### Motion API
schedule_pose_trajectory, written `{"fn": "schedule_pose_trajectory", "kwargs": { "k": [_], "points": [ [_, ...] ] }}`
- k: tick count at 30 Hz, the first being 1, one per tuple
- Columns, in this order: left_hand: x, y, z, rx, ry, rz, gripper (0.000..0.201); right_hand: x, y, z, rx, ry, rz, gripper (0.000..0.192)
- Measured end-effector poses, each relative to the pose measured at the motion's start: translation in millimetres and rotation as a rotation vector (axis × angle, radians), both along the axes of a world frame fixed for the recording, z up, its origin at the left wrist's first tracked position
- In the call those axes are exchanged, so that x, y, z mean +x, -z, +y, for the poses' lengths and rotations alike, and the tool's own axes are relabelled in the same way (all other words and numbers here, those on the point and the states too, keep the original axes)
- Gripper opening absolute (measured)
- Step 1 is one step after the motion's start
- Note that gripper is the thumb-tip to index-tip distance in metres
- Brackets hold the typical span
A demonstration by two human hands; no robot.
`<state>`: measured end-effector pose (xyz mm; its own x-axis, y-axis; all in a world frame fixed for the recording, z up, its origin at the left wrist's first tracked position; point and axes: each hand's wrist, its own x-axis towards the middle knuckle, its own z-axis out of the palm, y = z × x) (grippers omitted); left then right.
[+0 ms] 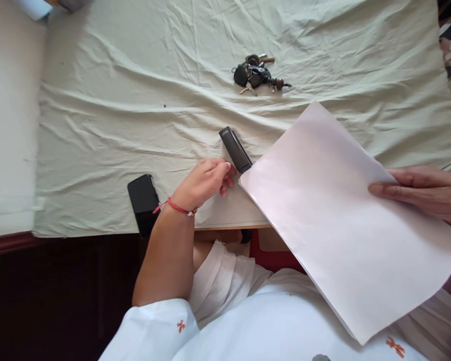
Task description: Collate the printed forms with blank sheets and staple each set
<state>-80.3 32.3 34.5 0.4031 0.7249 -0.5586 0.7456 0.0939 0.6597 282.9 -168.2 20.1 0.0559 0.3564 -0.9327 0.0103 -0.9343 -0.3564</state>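
In my right hand [417, 193] is a small stack of white paper sheets [334, 210], gripped at its right edge with the thumb on top. The stack is tilted, partly over the table and partly over my lap. Its left corner meets the lower end of a dark grey stapler [235, 149] lying on the cloth. Just left of the stapler, my left hand [209, 179] is closed, its fingers curled in with nothing visible in them. I cannot tell whether its fingertips touch the stapler. A red string bracelet [180, 208] circles the left wrist.
A pale green wrinkled cloth [135, 125] covers the table, whose front edge runs below my left hand. A black phone [143, 203] lies left of my forearm, at that edge. Farther back rests a bunch of keys [257, 75]. A white wall [11, 125] borders the left side.
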Motion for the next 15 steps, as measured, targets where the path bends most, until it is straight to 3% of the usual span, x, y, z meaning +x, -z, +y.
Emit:
{"fn": "schedule_pose_trajectory", "kwargs": {
  "k": [3,6,9,15],
  "points": [
    [-0.8,-2.1,-3.8,0.008,0.095,-0.013,0.034,-0.3,0.2,1.0,0.0,-0.001,0.015,0.044],
    [-2.2,-2.7,-5.4,0.008,0.167,-0.025,0.03,-0.3,2.5,1.9,0.019,-0.04,0.027,0.031],
    [-4.2,-1.1,-5.0,-0.021,0.154,-0.03,0.023,0.0,5.9,2.8,0.037,-0.078,0.01,0.023],
    [-3.5,-3.8,-6.2,-0.153,0.069,-0.097,0.018,4.4,12.1,3.4,0.024,-0.12,0.005,0.039]
  ]
}}
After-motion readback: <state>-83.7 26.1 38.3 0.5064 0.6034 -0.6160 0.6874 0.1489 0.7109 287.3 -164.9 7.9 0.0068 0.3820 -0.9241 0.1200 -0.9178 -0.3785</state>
